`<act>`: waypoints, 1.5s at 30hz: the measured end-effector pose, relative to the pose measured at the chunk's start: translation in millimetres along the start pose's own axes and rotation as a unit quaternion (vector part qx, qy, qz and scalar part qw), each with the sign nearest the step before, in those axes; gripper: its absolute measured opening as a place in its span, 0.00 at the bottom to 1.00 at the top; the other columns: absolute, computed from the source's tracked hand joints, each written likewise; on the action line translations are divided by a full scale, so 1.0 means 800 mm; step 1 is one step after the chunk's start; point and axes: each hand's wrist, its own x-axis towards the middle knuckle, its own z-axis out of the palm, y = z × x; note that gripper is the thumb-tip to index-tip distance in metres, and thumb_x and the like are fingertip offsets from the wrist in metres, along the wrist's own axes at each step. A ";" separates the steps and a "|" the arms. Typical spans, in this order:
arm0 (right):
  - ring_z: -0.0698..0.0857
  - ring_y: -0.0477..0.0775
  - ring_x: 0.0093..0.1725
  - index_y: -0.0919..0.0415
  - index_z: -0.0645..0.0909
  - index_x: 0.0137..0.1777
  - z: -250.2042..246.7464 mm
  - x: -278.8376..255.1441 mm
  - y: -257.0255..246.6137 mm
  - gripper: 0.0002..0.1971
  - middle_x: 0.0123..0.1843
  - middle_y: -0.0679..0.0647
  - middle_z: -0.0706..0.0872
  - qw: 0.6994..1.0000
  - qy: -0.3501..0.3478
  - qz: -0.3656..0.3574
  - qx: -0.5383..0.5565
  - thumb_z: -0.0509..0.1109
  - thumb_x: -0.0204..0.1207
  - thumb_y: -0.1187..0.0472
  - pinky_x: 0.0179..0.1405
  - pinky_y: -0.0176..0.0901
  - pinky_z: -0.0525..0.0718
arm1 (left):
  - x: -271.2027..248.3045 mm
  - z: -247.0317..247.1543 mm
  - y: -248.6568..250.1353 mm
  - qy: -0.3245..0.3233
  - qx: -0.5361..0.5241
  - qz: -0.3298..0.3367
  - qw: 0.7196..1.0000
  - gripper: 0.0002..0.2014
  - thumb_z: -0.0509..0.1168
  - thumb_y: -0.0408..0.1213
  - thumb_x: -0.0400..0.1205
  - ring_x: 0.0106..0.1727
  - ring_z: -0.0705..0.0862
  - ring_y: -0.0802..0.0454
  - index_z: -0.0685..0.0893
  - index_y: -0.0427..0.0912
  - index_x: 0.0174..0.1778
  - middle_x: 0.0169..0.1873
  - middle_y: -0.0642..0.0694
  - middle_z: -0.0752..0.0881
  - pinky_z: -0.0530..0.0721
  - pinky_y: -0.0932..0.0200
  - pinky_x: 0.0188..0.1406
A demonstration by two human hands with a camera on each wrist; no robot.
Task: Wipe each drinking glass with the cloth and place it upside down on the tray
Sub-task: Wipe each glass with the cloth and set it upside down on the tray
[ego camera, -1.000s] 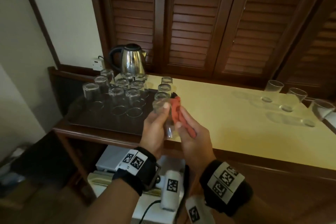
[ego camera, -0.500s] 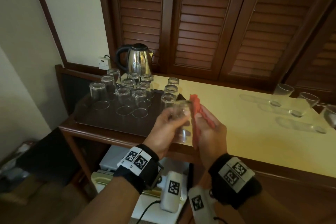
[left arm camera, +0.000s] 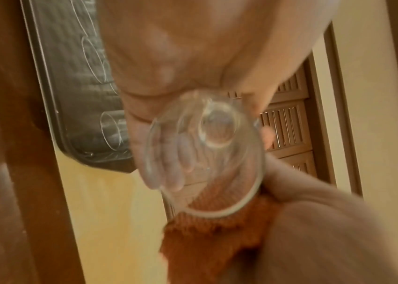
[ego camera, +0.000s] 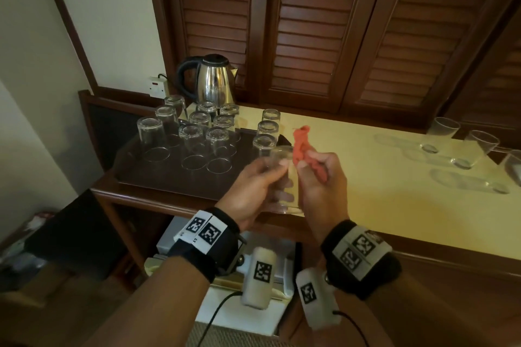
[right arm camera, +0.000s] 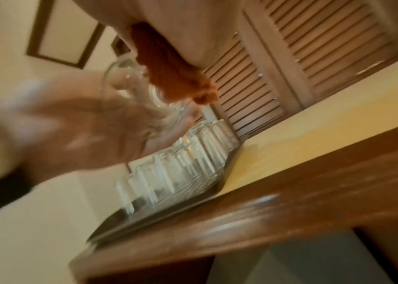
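Two hands met above the surface's (ego camera: pixel 366 177) front edge: the left hand (ego camera: pixel 248 191) had its fingers wrapped round a glass (ego camera: pixel 284 177), base up, while the right hand (ego camera: pixel 321 180) clutched the cloth (ego camera: pixel 303 146) beside it. Upturned glasses (ego camera: pixel 194 135) crowded the tray (ego camera: pixel 158 177).

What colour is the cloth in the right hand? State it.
Orange-red. The bunched knitted cloth shows best in the head view, gripped by the right hand.
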 end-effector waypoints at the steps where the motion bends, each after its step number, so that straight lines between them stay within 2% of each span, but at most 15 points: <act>1: 0.84 0.52 0.37 0.56 0.78 0.54 0.004 -0.003 0.001 0.03 0.43 0.51 0.86 1.000 0.001 0.004 -0.002 0.70 0.85 0.61 0.38 0.48 0.84 | 0.000 -0.001 0.001 0.016 -0.006 0.019 1.000 0.27 0.71 0.55 0.85 0.42 0.87 0.42 0.81 0.38 0.72 0.53 0.31 0.85 0.85 0.49 0.41; 5: 0.87 0.38 0.56 0.40 0.78 0.69 0.020 -0.023 0.002 0.18 0.56 0.34 0.87 0.995 -0.091 -0.009 -0.046 0.65 0.87 0.63 0.56 0.38 0.87 | -0.004 -0.009 0.010 0.011 -0.006 0.009 1.000 0.30 0.56 0.62 0.90 0.57 0.92 0.36 0.85 0.41 0.71 0.60 0.31 0.91 0.91 0.43 0.57; 8: 0.87 0.34 0.61 0.39 0.72 0.80 0.016 0.001 -0.002 0.25 0.64 0.36 0.87 0.997 -0.062 0.039 0.018 0.64 0.88 0.63 0.63 0.35 0.85 | -0.005 -0.012 0.004 -0.003 0.012 -0.011 1.000 0.24 0.69 0.56 0.86 0.47 0.88 0.37 0.84 0.39 0.67 0.62 0.26 0.87 0.88 0.47 0.47; 12: 0.89 0.43 0.56 0.40 0.74 0.78 0.031 -0.024 -0.005 0.22 0.63 0.51 0.91 0.995 -0.095 0.040 -0.014 0.66 0.87 0.58 0.64 0.41 0.86 | -0.007 -0.019 0.014 0.028 -0.037 0.005 0.999 0.31 0.55 0.63 0.90 0.59 0.92 0.38 0.86 0.41 0.72 0.61 0.33 0.92 0.88 0.43 0.59; 17: 0.91 0.40 0.55 0.48 0.82 0.74 0.030 0.003 0.000 0.17 0.52 0.37 0.93 0.999 -0.008 0.028 0.019 0.65 0.88 0.60 0.50 0.31 0.87 | -0.004 -0.016 0.013 0.009 -0.023 0.017 1.000 0.28 0.72 0.57 0.83 0.54 0.87 0.32 0.84 0.40 0.70 0.64 0.25 0.85 0.84 0.34 0.60; 21: 0.91 0.42 0.55 0.45 0.81 0.75 0.036 -0.014 0.002 0.18 0.50 0.37 0.93 0.998 -0.050 0.027 0.002 0.65 0.88 0.61 0.53 0.35 0.87 | -0.003 -0.022 0.021 0.023 -0.017 -0.008 1.000 0.28 0.54 0.64 0.91 0.64 0.90 0.32 0.85 0.46 0.72 0.62 0.30 0.91 0.84 0.34 0.69; 24: 0.92 0.44 0.54 0.48 0.80 0.76 0.031 0.001 0.006 0.19 0.51 0.41 0.94 0.998 -0.020 0.049 0.038 0.65 0.88 0.62 0.51 0.36 0.88 | 0.000 -0.024 0.017 -0.003 0.004 0.002 1.000 0.25 0.67 0.56 0.88 0.55 0.87 0.33 0.84 0.40 0.73 0.66 0.21 0.84 0.86 0.39 0.59; 27: 0.88 0.45 0.64 0.43 0.76 0.79 0.044 -0.019 0.005 0.21 0.63 0.44 0.91 0.997 -0.065 0.041 -0.023 0.64 0.88 0.58 0.66 0.49 0.87 | -0.001 -0.027 0.024 0.039 -0.008 0.037 0.999 0.29 0.61 0.61 0.88 0.55 0.92 0.38 0.88 0.37 0.66 0.62 0.27 0.89 0.91 0.45 0.55; 31: 0.92 0.41 0.48 0.45 0.79 0.76 0.034 0.000 0.007 0.18 0.48 0.37 0.93 0.999 -0.017 0.037 0.011 0.64 0.89 0.60 0.48 0.42 0.92 | -0.004 -0.024 0.020 -0.019 0.032 -0.009 0.999 0.25 0.65 0.56 0.89 0.53 0.87 0.34 0.83 0.40 0.73 0.58 0.26 0.86 0.88 0.45 0.50; 33: 0.92 0.47 0.52 0.44 0.79 0.77 0.040 -0.003 0.000 0.18 0.53 0.41 0.93 0.999 -0.018 0.045 0.001 0.64 0.89 0.58 0.54 0.49 0.92 | -0.001 -0.023 0.022 0.022 0.010 0.032 0.999 0.30 0.68 0.58 0.85 0.51 0.89 0.36 0.83 0.34 0.72 0.59 0.28 0.88 0.89 0.51 0.43; 36: 0.90 0.44 0.57 0.47 0.76 0.80 0.046 -0.018 -0.002 0.21 0.57 0.43 0.91 0.997 -0.067 0.027 -0.039 0.63 0.89 0.57 0.60 0.46 0.89 | -0.003 -0.025 0.032 0.025 0.009 0.022 0.999 0.32 0.54 0.64 0.90 0.57 0.92 0.38 0.85 0.40 0.72 0.60 0.33 0.91 0.92 0.46 0.52; 39: 0.91 0.39 0.50 0.49 0.77 0.79 0.034 -0.001 0.002 0.20 0.48 0.38 0.91 0.999 -0.020 0.036 0.023 0.63 0.89 0.62 0.46 0.31 0.88 | -0.005 -0.024 0.026 -0.028 0.045 0.003 0.999 0.29 0.65 0.58 0.86 0.55 0.85 0.31 0.81 0.39 0.75 0.59 0.27 0.87 0.87 0.33 0.59; 41: 0.91 0.47 0.58 0.43 0.77 0.79 0.039 -0.008 0.001 0.20 0.56 0.43 0.92 0.998 -0.034 0.044 0.005 0.63 0.89 0.57 0.55 0.43 0.90 | -0.003 -0.024 0.025 0.015 0.018 0.044 0.999 0.33 0.68 0.60 0.86 0.53 0.87 0.29 0.82 0.34 0.73 0.60 0.24 0.87 0.88 0.39 0.53; 43: 0.88 0.48 0.65 0.39 0.75 0.79 0.045 -0.026 -0.001 0.21 0.65 0.44 0.90 0.996 -0.069 0.053 -0.013 0.62 0.86 0.48 0.65 0.53 0.87 | -0.005 -0.025 0.027 0.031 0.008 0.044 0.999 0.33 0.56 0.64 0.89 0.59 0.91 0.32 0.85 0.36 0.71 0.61 0.28 0.90 0.89 0.39 0.62; 45: 0.90 0.42 0.58 0.43 0.77 0.79 0.039 -0.016 0.007 0.20 0.56 0.38 0.92 0.998 -0.042 0.050 0.006 0.62 0.88 0.52 0.58 0.44 0.89 | -0.007 -0.023 0.030 -0.001 0.038 0.005 0.999 0.27 0.53 0.59 0.93 0.57 0.90 0.34 0.84 0.42 0.72 0.59 0.29 0.90 0.86 0.35 0.64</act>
